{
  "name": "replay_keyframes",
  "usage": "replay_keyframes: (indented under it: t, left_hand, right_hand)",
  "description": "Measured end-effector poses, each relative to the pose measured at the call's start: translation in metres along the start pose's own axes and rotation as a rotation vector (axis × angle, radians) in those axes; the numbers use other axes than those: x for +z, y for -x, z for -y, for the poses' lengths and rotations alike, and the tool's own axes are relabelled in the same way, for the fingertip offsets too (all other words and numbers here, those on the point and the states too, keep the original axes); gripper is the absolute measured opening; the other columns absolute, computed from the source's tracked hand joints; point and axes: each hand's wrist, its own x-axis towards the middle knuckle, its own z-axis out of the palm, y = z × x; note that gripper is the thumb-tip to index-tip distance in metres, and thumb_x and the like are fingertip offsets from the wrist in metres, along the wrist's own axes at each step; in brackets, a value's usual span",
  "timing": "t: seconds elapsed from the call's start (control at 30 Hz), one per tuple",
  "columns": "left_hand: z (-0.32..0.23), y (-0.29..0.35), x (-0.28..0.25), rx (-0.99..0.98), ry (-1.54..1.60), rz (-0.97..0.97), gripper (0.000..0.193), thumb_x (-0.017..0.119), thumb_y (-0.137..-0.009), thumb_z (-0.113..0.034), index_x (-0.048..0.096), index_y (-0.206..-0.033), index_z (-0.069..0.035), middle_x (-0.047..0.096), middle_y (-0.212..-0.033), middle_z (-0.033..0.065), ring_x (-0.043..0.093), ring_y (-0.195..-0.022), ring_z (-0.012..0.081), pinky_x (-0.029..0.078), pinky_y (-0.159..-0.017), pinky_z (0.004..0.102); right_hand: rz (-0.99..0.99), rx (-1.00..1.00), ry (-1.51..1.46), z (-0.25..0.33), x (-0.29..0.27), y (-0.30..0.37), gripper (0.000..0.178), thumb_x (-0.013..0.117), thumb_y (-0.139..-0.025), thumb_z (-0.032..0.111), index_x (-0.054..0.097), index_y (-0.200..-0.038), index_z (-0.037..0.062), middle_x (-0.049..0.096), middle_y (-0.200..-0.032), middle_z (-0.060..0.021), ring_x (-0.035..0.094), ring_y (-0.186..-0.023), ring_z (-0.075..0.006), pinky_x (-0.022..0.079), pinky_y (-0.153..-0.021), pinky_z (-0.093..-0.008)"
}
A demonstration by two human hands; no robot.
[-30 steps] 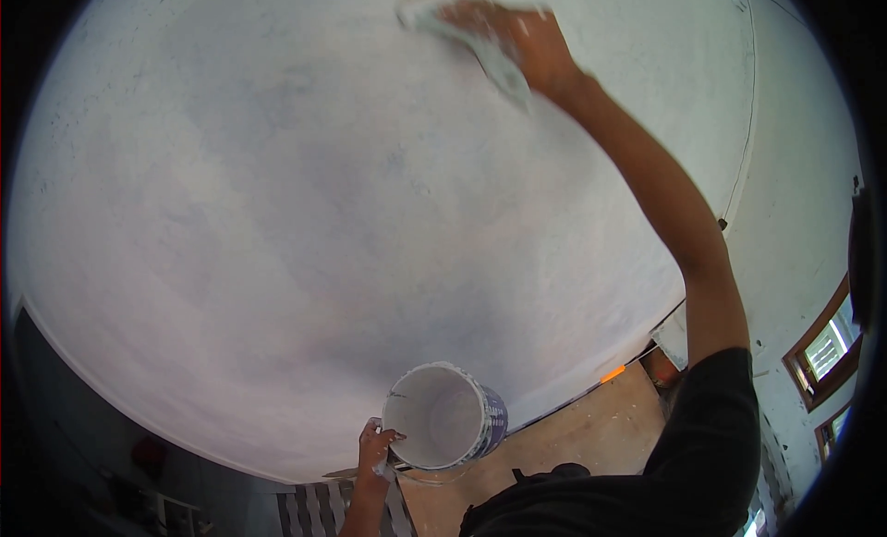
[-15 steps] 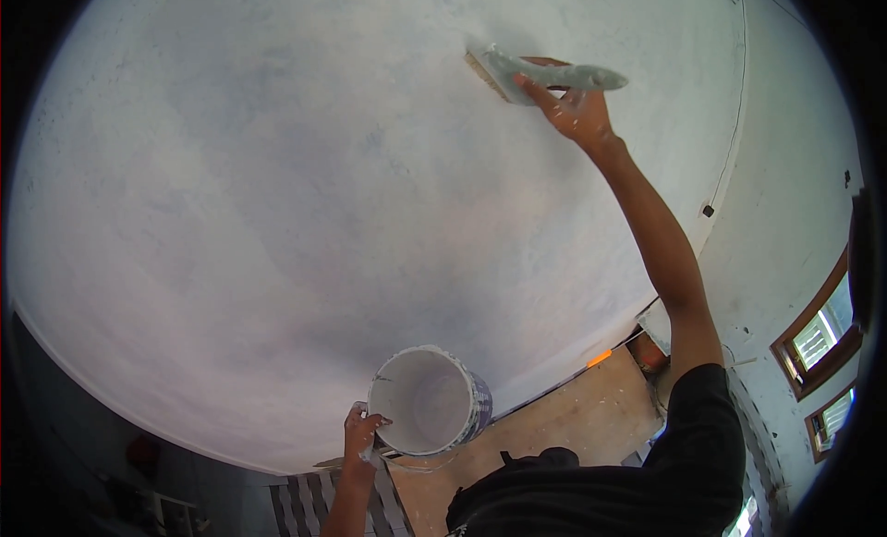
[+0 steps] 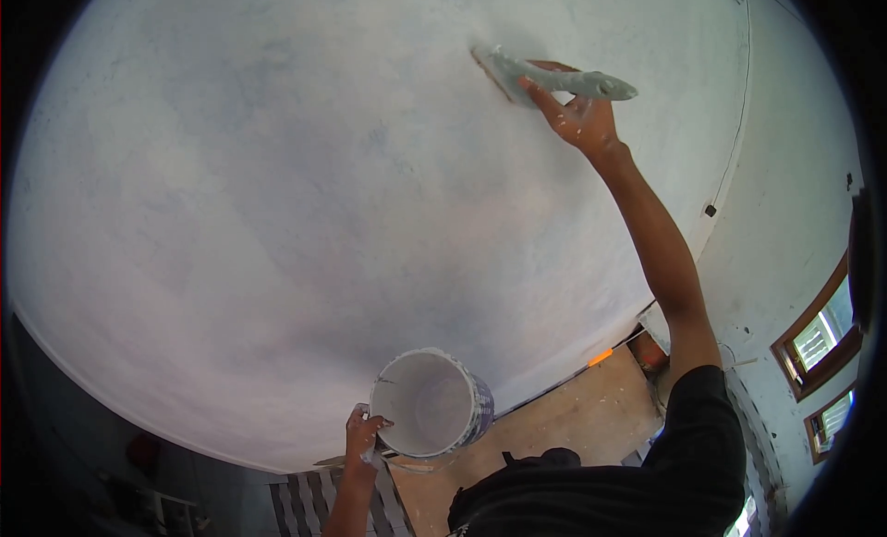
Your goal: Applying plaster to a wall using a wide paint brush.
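A wide paintbrush (image 3: 591,84), its handle coated in pale grey-green paint, is in my right hand (image 3: 580,121). My fingers grip it near its head, and its bristles meet the whitish wall (image 3: 277,213) at the upper middle. The handle points right. My left hand (image 3: 362,431), smudged with paint, is closed on the rim of a white bucket (image 3: 420,403) at the lower middle. The bucket tilts so that its inside shows, with pale paint coating its walls. How much paint it holds I cannot tell.
Below the bucket lies a brown board (image 3: 554,426), beside a striped grey mat (image 3: 319,505). An orange object (image 3: 601,358) rests by the wall's foot. On the right wall are wood-framed windows (image 3: 820,338) and a thin cable ending in a black fitting (image 3: 710,211).
My right hand and the paintbrush have shifted slightly right and down, and less of the bristles shows. The left hand and bucket have barely moved.
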Motion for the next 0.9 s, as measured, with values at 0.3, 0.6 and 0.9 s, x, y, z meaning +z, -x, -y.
replay_keyframes:
  t: [0.3, 0.6, 0.9]
  left_hand:
    - [-0.014, 0.008, 0.012, -0.028, 0.027, -0.009, 0.025, 0.057, -0.066, 0.002, 0.049, -0.09, -0.003, 0.062, -0.076, 0.012, 0.062, -0.065, 0.0231, 0.053, -0.062, 0.0346]
    - [-0.016, 0.004, 0.015, -0.047, 0.017, 0.035, 0.025, 0.057, -0.067, 0.001, 0.049, -0.091, -0.003, 0.061, -0.076, 0.0123, 0.062, -0.067, 0.0236, 0.054, -0.064, 0.0351]
    - [-0.017, 0.003, 0.013, -0.026, 0.041, 0.069, 0.026, 0.056, -0.068, 0.0, 0.049, -0.094, -0.003, 0.062, -0.078, 0.0127, 0.063, -0.069, 0.0236, 0.055, -0.066, 0.0363]
  right_hand:
    - [-0.176, -0.051, 0.003, 0.006, 0.011, 0.002, 0.029, 0.073, -0.085, 0.026, 0.07, -0.103, 0.0044, 0.071, -0.077, -0.0078, 0.066, -0.065, -0.0112, 0.054, -0.059, -0.025]
    - [-0.13, 0.015, -0.029, 0.007, 0.024, -0.005, 0.024, 0.073, -0.082, 0.017, 0.072, -0.102, 0.0054, 0.073, -0.08, -0.0085, 0.067, -0.065, -0.016, 0.052, -0.057, -0.0301]
    - [-0.051, -0.078, 0.294, 0.006, 0.017, -0.012, 0.023, 0.072, -0.087, 0.019, 0.071, -0.105, 0.0045, 0.071, -0.076, -0.0068, 0.064, -0.064, -0.0111, 0.051, -0.054, -0.0255]
